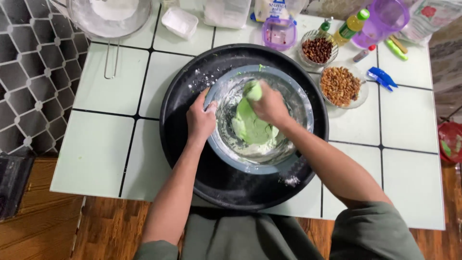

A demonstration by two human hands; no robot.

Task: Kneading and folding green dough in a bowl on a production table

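The right hand (pixel 270 107) is closed around the upper end of a pale green dough (pixel 250 126), lifting and stretching it inside a steel mixing bowl (pixel 298 103). The left hand (pixel 201 120) grips the bowl's left rim, fingers curled over the edge, holding it steady. To work the dough well, I judge it best to keep that rim pinned firmly, fold the stretched end onto the mass and press down with the heel of the palm, sweeping up the floury smears on the bowl wall (they look dry and loose).

The bowl sits in a wide black round tray (pixel 192 168) dusted with flour, on a pale tiled tabletop (pixel 106 144). Far right of the tray stand two glass dishes: the nearer one (pixel 340 86) holds light brown nuts, the farther one (pixel 317 49) darker reddish ones. A small purple tub (pixel 279 33) looks nearly empty. At the far left, a sieve (pixel 109 17) holds white flour, and beside it is a lidded white box (pixel 179 21), contents hidden.
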